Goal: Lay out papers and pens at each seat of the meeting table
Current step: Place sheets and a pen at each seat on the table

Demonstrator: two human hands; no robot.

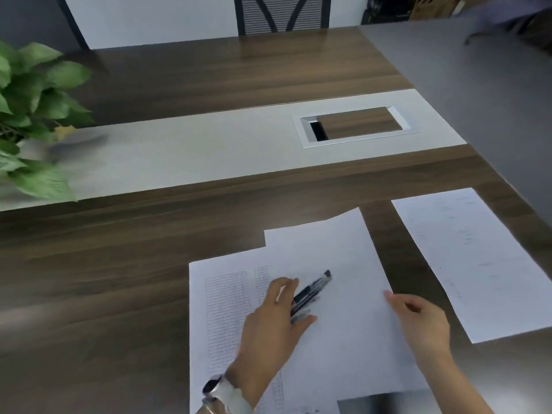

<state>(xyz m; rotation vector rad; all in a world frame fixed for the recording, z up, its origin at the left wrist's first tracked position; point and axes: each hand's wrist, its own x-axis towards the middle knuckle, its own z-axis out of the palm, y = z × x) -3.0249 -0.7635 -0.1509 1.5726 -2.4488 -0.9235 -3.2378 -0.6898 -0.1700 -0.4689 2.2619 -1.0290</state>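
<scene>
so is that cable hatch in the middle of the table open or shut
Partly open: the hatch has its wood lid slid right, leaving a dark gap at its left end.

Head camera looks down, close, slightly blurred.

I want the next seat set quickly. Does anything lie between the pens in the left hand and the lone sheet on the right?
Only the right hand, at the top sheet's edge, partly sits between the pens in the left hand and the lone sheet.

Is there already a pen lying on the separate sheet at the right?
No, the separate sheet lies bare on the table, while the pens are bunched in the left hand over the nearer papers.
</scene>
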